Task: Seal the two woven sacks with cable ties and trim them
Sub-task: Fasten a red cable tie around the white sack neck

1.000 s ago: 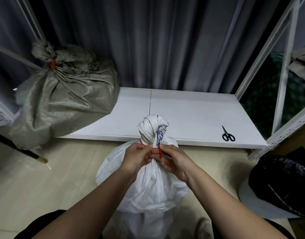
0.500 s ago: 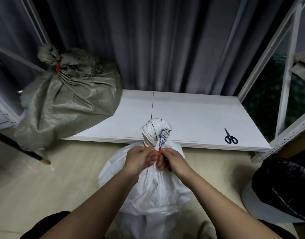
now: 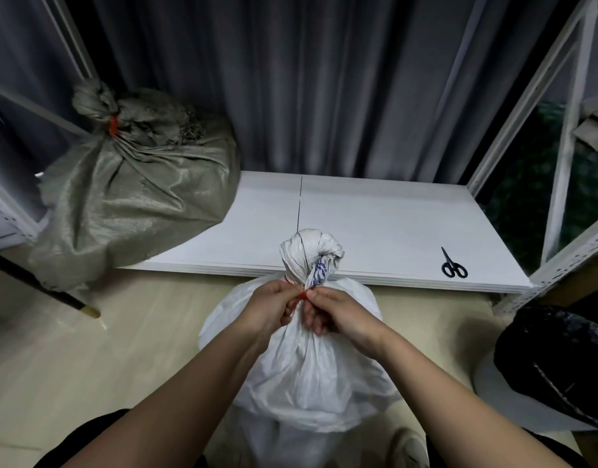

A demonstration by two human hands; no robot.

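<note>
Woven sacks are seen in two places: a grey sack (image 3: pixel 128 197), its neck bound by a red tie (image 3: pixel 113 126), is slumped far left against the white board (image 3: pixel 375 224). At centre, a white sack (image 3: pixel 311 366) stands on the floor; its red cable tie (image 3: pixel 299 296) is pinched by the left hand (image 3: pixel 269 310) and, seemingly, the right hand (image 3: pixel 338 312). Black scissors (image 3: pixel 453 266) lie far right.

Under the fingers (image 3: pixel 292 314) the white sack (image 3: pixel 311 369) is crinkled woven plastic, faintly sheeny; beyond them, matt white boards (image 3: pixel 375 228), a shinier grey-green woven sack (image 3: pixel 135 204), pleated cloth curtain (image 3: pixel 307 79).
</note>
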